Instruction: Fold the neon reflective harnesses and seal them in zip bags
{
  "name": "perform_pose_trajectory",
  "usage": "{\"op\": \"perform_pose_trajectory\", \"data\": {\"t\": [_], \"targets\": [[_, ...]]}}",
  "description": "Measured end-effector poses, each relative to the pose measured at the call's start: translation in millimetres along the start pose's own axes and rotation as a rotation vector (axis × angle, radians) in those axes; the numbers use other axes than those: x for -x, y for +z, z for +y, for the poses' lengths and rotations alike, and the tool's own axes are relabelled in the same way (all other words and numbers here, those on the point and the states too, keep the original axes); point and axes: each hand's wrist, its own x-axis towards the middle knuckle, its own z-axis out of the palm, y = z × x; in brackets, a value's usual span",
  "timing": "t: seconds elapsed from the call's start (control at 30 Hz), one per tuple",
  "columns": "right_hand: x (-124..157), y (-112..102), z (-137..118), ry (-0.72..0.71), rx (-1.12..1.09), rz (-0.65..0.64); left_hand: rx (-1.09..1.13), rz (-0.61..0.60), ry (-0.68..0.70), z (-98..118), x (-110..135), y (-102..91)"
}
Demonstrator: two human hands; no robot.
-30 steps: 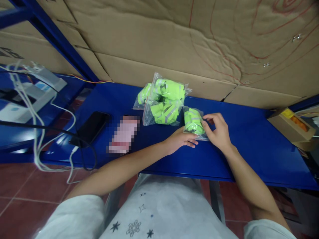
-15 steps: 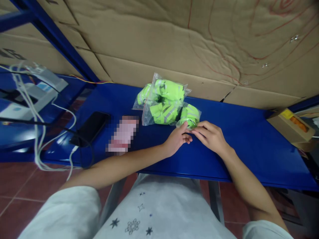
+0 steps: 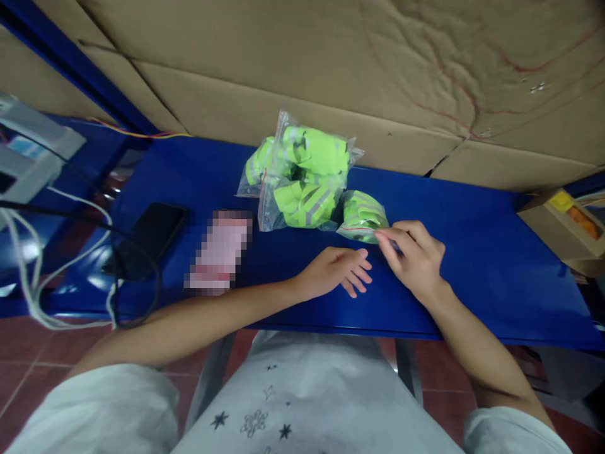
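A clear zip-lock bag (image 3: 363,217) with a folded neon-yellow reflective fabric item inside lies on the blue table (image 3: 482,271). My right hand (image 3: 416,258) pinches this bag at the right end of its red-lined zip edge, thumb against forefinger. Just below the bag, my left hand (image 3: 338,272) hovers with its fingers spread and holds nothing. To the left of that bag, several similar bags (image 3: 307,205) of neon-yellow fabric with grey reflective strips lie heaped together, one partly on top of the others.
A pixelated pink-screened phone (image 3: 220,252) and a black phone (image 3: 154,236) lie left of my left arm. White cables (image 3: 33,284) and a grey-white device (image 3: 38,145) occupy the far left. Cardboard (image 3: 293,57) walls the back. An open cardboard box (image 3: 562,230) stands at the right.
My left hand has come off the single bag, moved down and spread its fingers. My right hand keeps its pinch, now at the bag's right corner. The view has shifted slightly.
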Motion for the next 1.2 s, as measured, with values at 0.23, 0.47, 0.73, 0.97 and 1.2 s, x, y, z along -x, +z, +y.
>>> {"op": "perform_pose_trajectory", "data": {"t": [0.23, 0.47, 0.73, 0.97, 1.2], "targets": [[-1.7, 3.3, -12.2, 0.11, -0.335, -0.237, 0.066, 0.069, 0.235, -7.4, -3.5, -6.2], [-2.1, 1.0, -7.2, 0.164, -0.437, -0.375, 0.026, 0.059, 0.241, -1.9, -2.3, -5.4], [1.3, 3.4, -6.9, 0.069, -0.281, -0.366, -0.035, 0.067, 0.237, -10.5, -6.9, -7.0], [0.5, 0.0, -2.5, 0.02, -0.22, -0.314, -0.105, 0.028, 0.227, 0.1, 0.6, -5.0], [0.7, -1.5, -3.5, 0.006, -0.298, -0.468, -0.101, 0.048, 0.257, -3.6, -1.5, -6.4]]}}
